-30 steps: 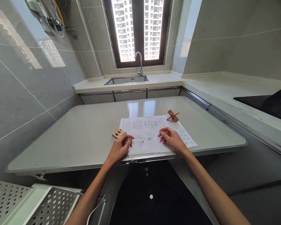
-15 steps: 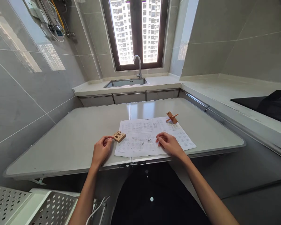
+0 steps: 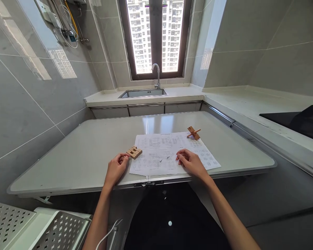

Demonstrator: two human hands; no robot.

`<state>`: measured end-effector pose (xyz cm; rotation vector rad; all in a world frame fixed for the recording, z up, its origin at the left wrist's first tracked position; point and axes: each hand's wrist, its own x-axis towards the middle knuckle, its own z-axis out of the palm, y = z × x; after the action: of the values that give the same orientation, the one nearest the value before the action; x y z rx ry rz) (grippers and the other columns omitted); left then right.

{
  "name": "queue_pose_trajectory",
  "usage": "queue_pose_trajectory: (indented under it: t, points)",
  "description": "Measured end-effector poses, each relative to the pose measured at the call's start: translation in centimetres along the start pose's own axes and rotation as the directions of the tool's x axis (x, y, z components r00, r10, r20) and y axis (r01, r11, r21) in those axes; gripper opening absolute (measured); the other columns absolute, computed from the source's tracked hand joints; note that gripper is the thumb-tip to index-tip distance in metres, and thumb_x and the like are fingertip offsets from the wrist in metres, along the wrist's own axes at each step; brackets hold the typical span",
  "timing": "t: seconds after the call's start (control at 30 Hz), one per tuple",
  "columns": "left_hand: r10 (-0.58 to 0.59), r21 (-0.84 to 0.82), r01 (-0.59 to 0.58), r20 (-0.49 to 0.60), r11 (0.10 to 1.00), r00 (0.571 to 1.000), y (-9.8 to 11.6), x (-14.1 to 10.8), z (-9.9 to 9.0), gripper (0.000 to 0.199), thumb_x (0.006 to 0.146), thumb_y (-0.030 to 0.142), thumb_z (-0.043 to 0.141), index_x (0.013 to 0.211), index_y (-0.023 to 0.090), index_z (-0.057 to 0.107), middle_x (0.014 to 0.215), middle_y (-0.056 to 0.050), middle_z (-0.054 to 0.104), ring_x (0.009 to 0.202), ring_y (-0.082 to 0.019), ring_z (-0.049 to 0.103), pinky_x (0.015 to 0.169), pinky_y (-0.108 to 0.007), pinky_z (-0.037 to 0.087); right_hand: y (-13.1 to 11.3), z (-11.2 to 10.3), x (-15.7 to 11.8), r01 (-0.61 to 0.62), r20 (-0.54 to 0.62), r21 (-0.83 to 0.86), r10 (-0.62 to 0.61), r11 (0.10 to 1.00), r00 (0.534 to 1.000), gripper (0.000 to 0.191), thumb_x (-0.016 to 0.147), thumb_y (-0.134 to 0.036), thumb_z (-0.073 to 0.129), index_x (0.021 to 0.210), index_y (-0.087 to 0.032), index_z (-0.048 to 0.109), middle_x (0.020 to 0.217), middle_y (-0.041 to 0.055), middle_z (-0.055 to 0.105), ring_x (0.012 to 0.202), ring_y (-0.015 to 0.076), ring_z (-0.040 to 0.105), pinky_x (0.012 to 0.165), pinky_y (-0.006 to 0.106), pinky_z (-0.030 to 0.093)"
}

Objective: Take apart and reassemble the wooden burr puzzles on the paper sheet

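My left hand point(image 3: 117, 169) rests on the table left of the sheet, fingers loosely bent and holding nothing. Its index fingertip is at the near left corner of a light wooden block piece point(image 3: 134, 152) with slots cut in it; whether they touch is hard to tell. This piece lies over the left edge of a printed paper sheet point(image 3: 153, 165). On the sheet's right half sits my right hand point(image 3: 191, 162), loosely curled, thumb and fingers apart, with nothing visible in it. Two tiny metallic-looking bits point(image 3: 161, 160) lie left of it, too small to name.
At the sheet's far right corner stands a brown wooden piece with a crossing rod point(image 3: 193, 133). The pale folding table point(image 3: 101, 139) has a seam down its middle. Beyond it are a sink point(image 3: 143, 93) and faucet point(image 3: 157, 74). A black item point(image 3: 302, 119) lies on the right counter.
The view has shifted slightly. My left index finger has drawn back and curled a little beside the block piece. The right hand stays nearly as it was.
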<state>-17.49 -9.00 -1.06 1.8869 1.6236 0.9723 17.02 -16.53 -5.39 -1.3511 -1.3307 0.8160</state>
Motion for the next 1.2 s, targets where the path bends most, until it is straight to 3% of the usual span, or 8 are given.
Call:
queue_pose_trajectory:
  t: [0.67,1.2]
  points:
    - [0.016,0.023,-0.017,0.008,1.000,1.000,-0.10,-0.04,0.08,0.038,0.089,0.049,0.054,0.099,0.020,0.076,0.080,-0.004,0.076,0.076,-0.023,0.068,0.070,-0.030,0.047,-0.30,-0.02,-0.15,0.016,-0.008,-0.007,-0.016,1.000,1.000,0.032,0.095,-0.054,0.062,0.095,-0.023,0.067,0.084,0.0039,0.076,0.068,0.0186,0.068,0.066,0.030,0.050]
    - [-0.001,0.022,0.000,0.028,1.000,1.000,-0.03,-0.13,0.15,0.037,0.089,0.050,0.055,0.100,0.021,0.074,0.093,-0.005,0.079,0.084,-0.024,0.068,0.074,-0.031,0.046,-0.10,0.00,-0.15,0.022,-0.007,-0.004,-0.022,1.000,1.000,0.027,0.097,-0.050,0.061,0.096,-0.023,0.066,0.085,0.0039,0.075,0.068,0.0181,0.068,0.064,0.029,0.049]
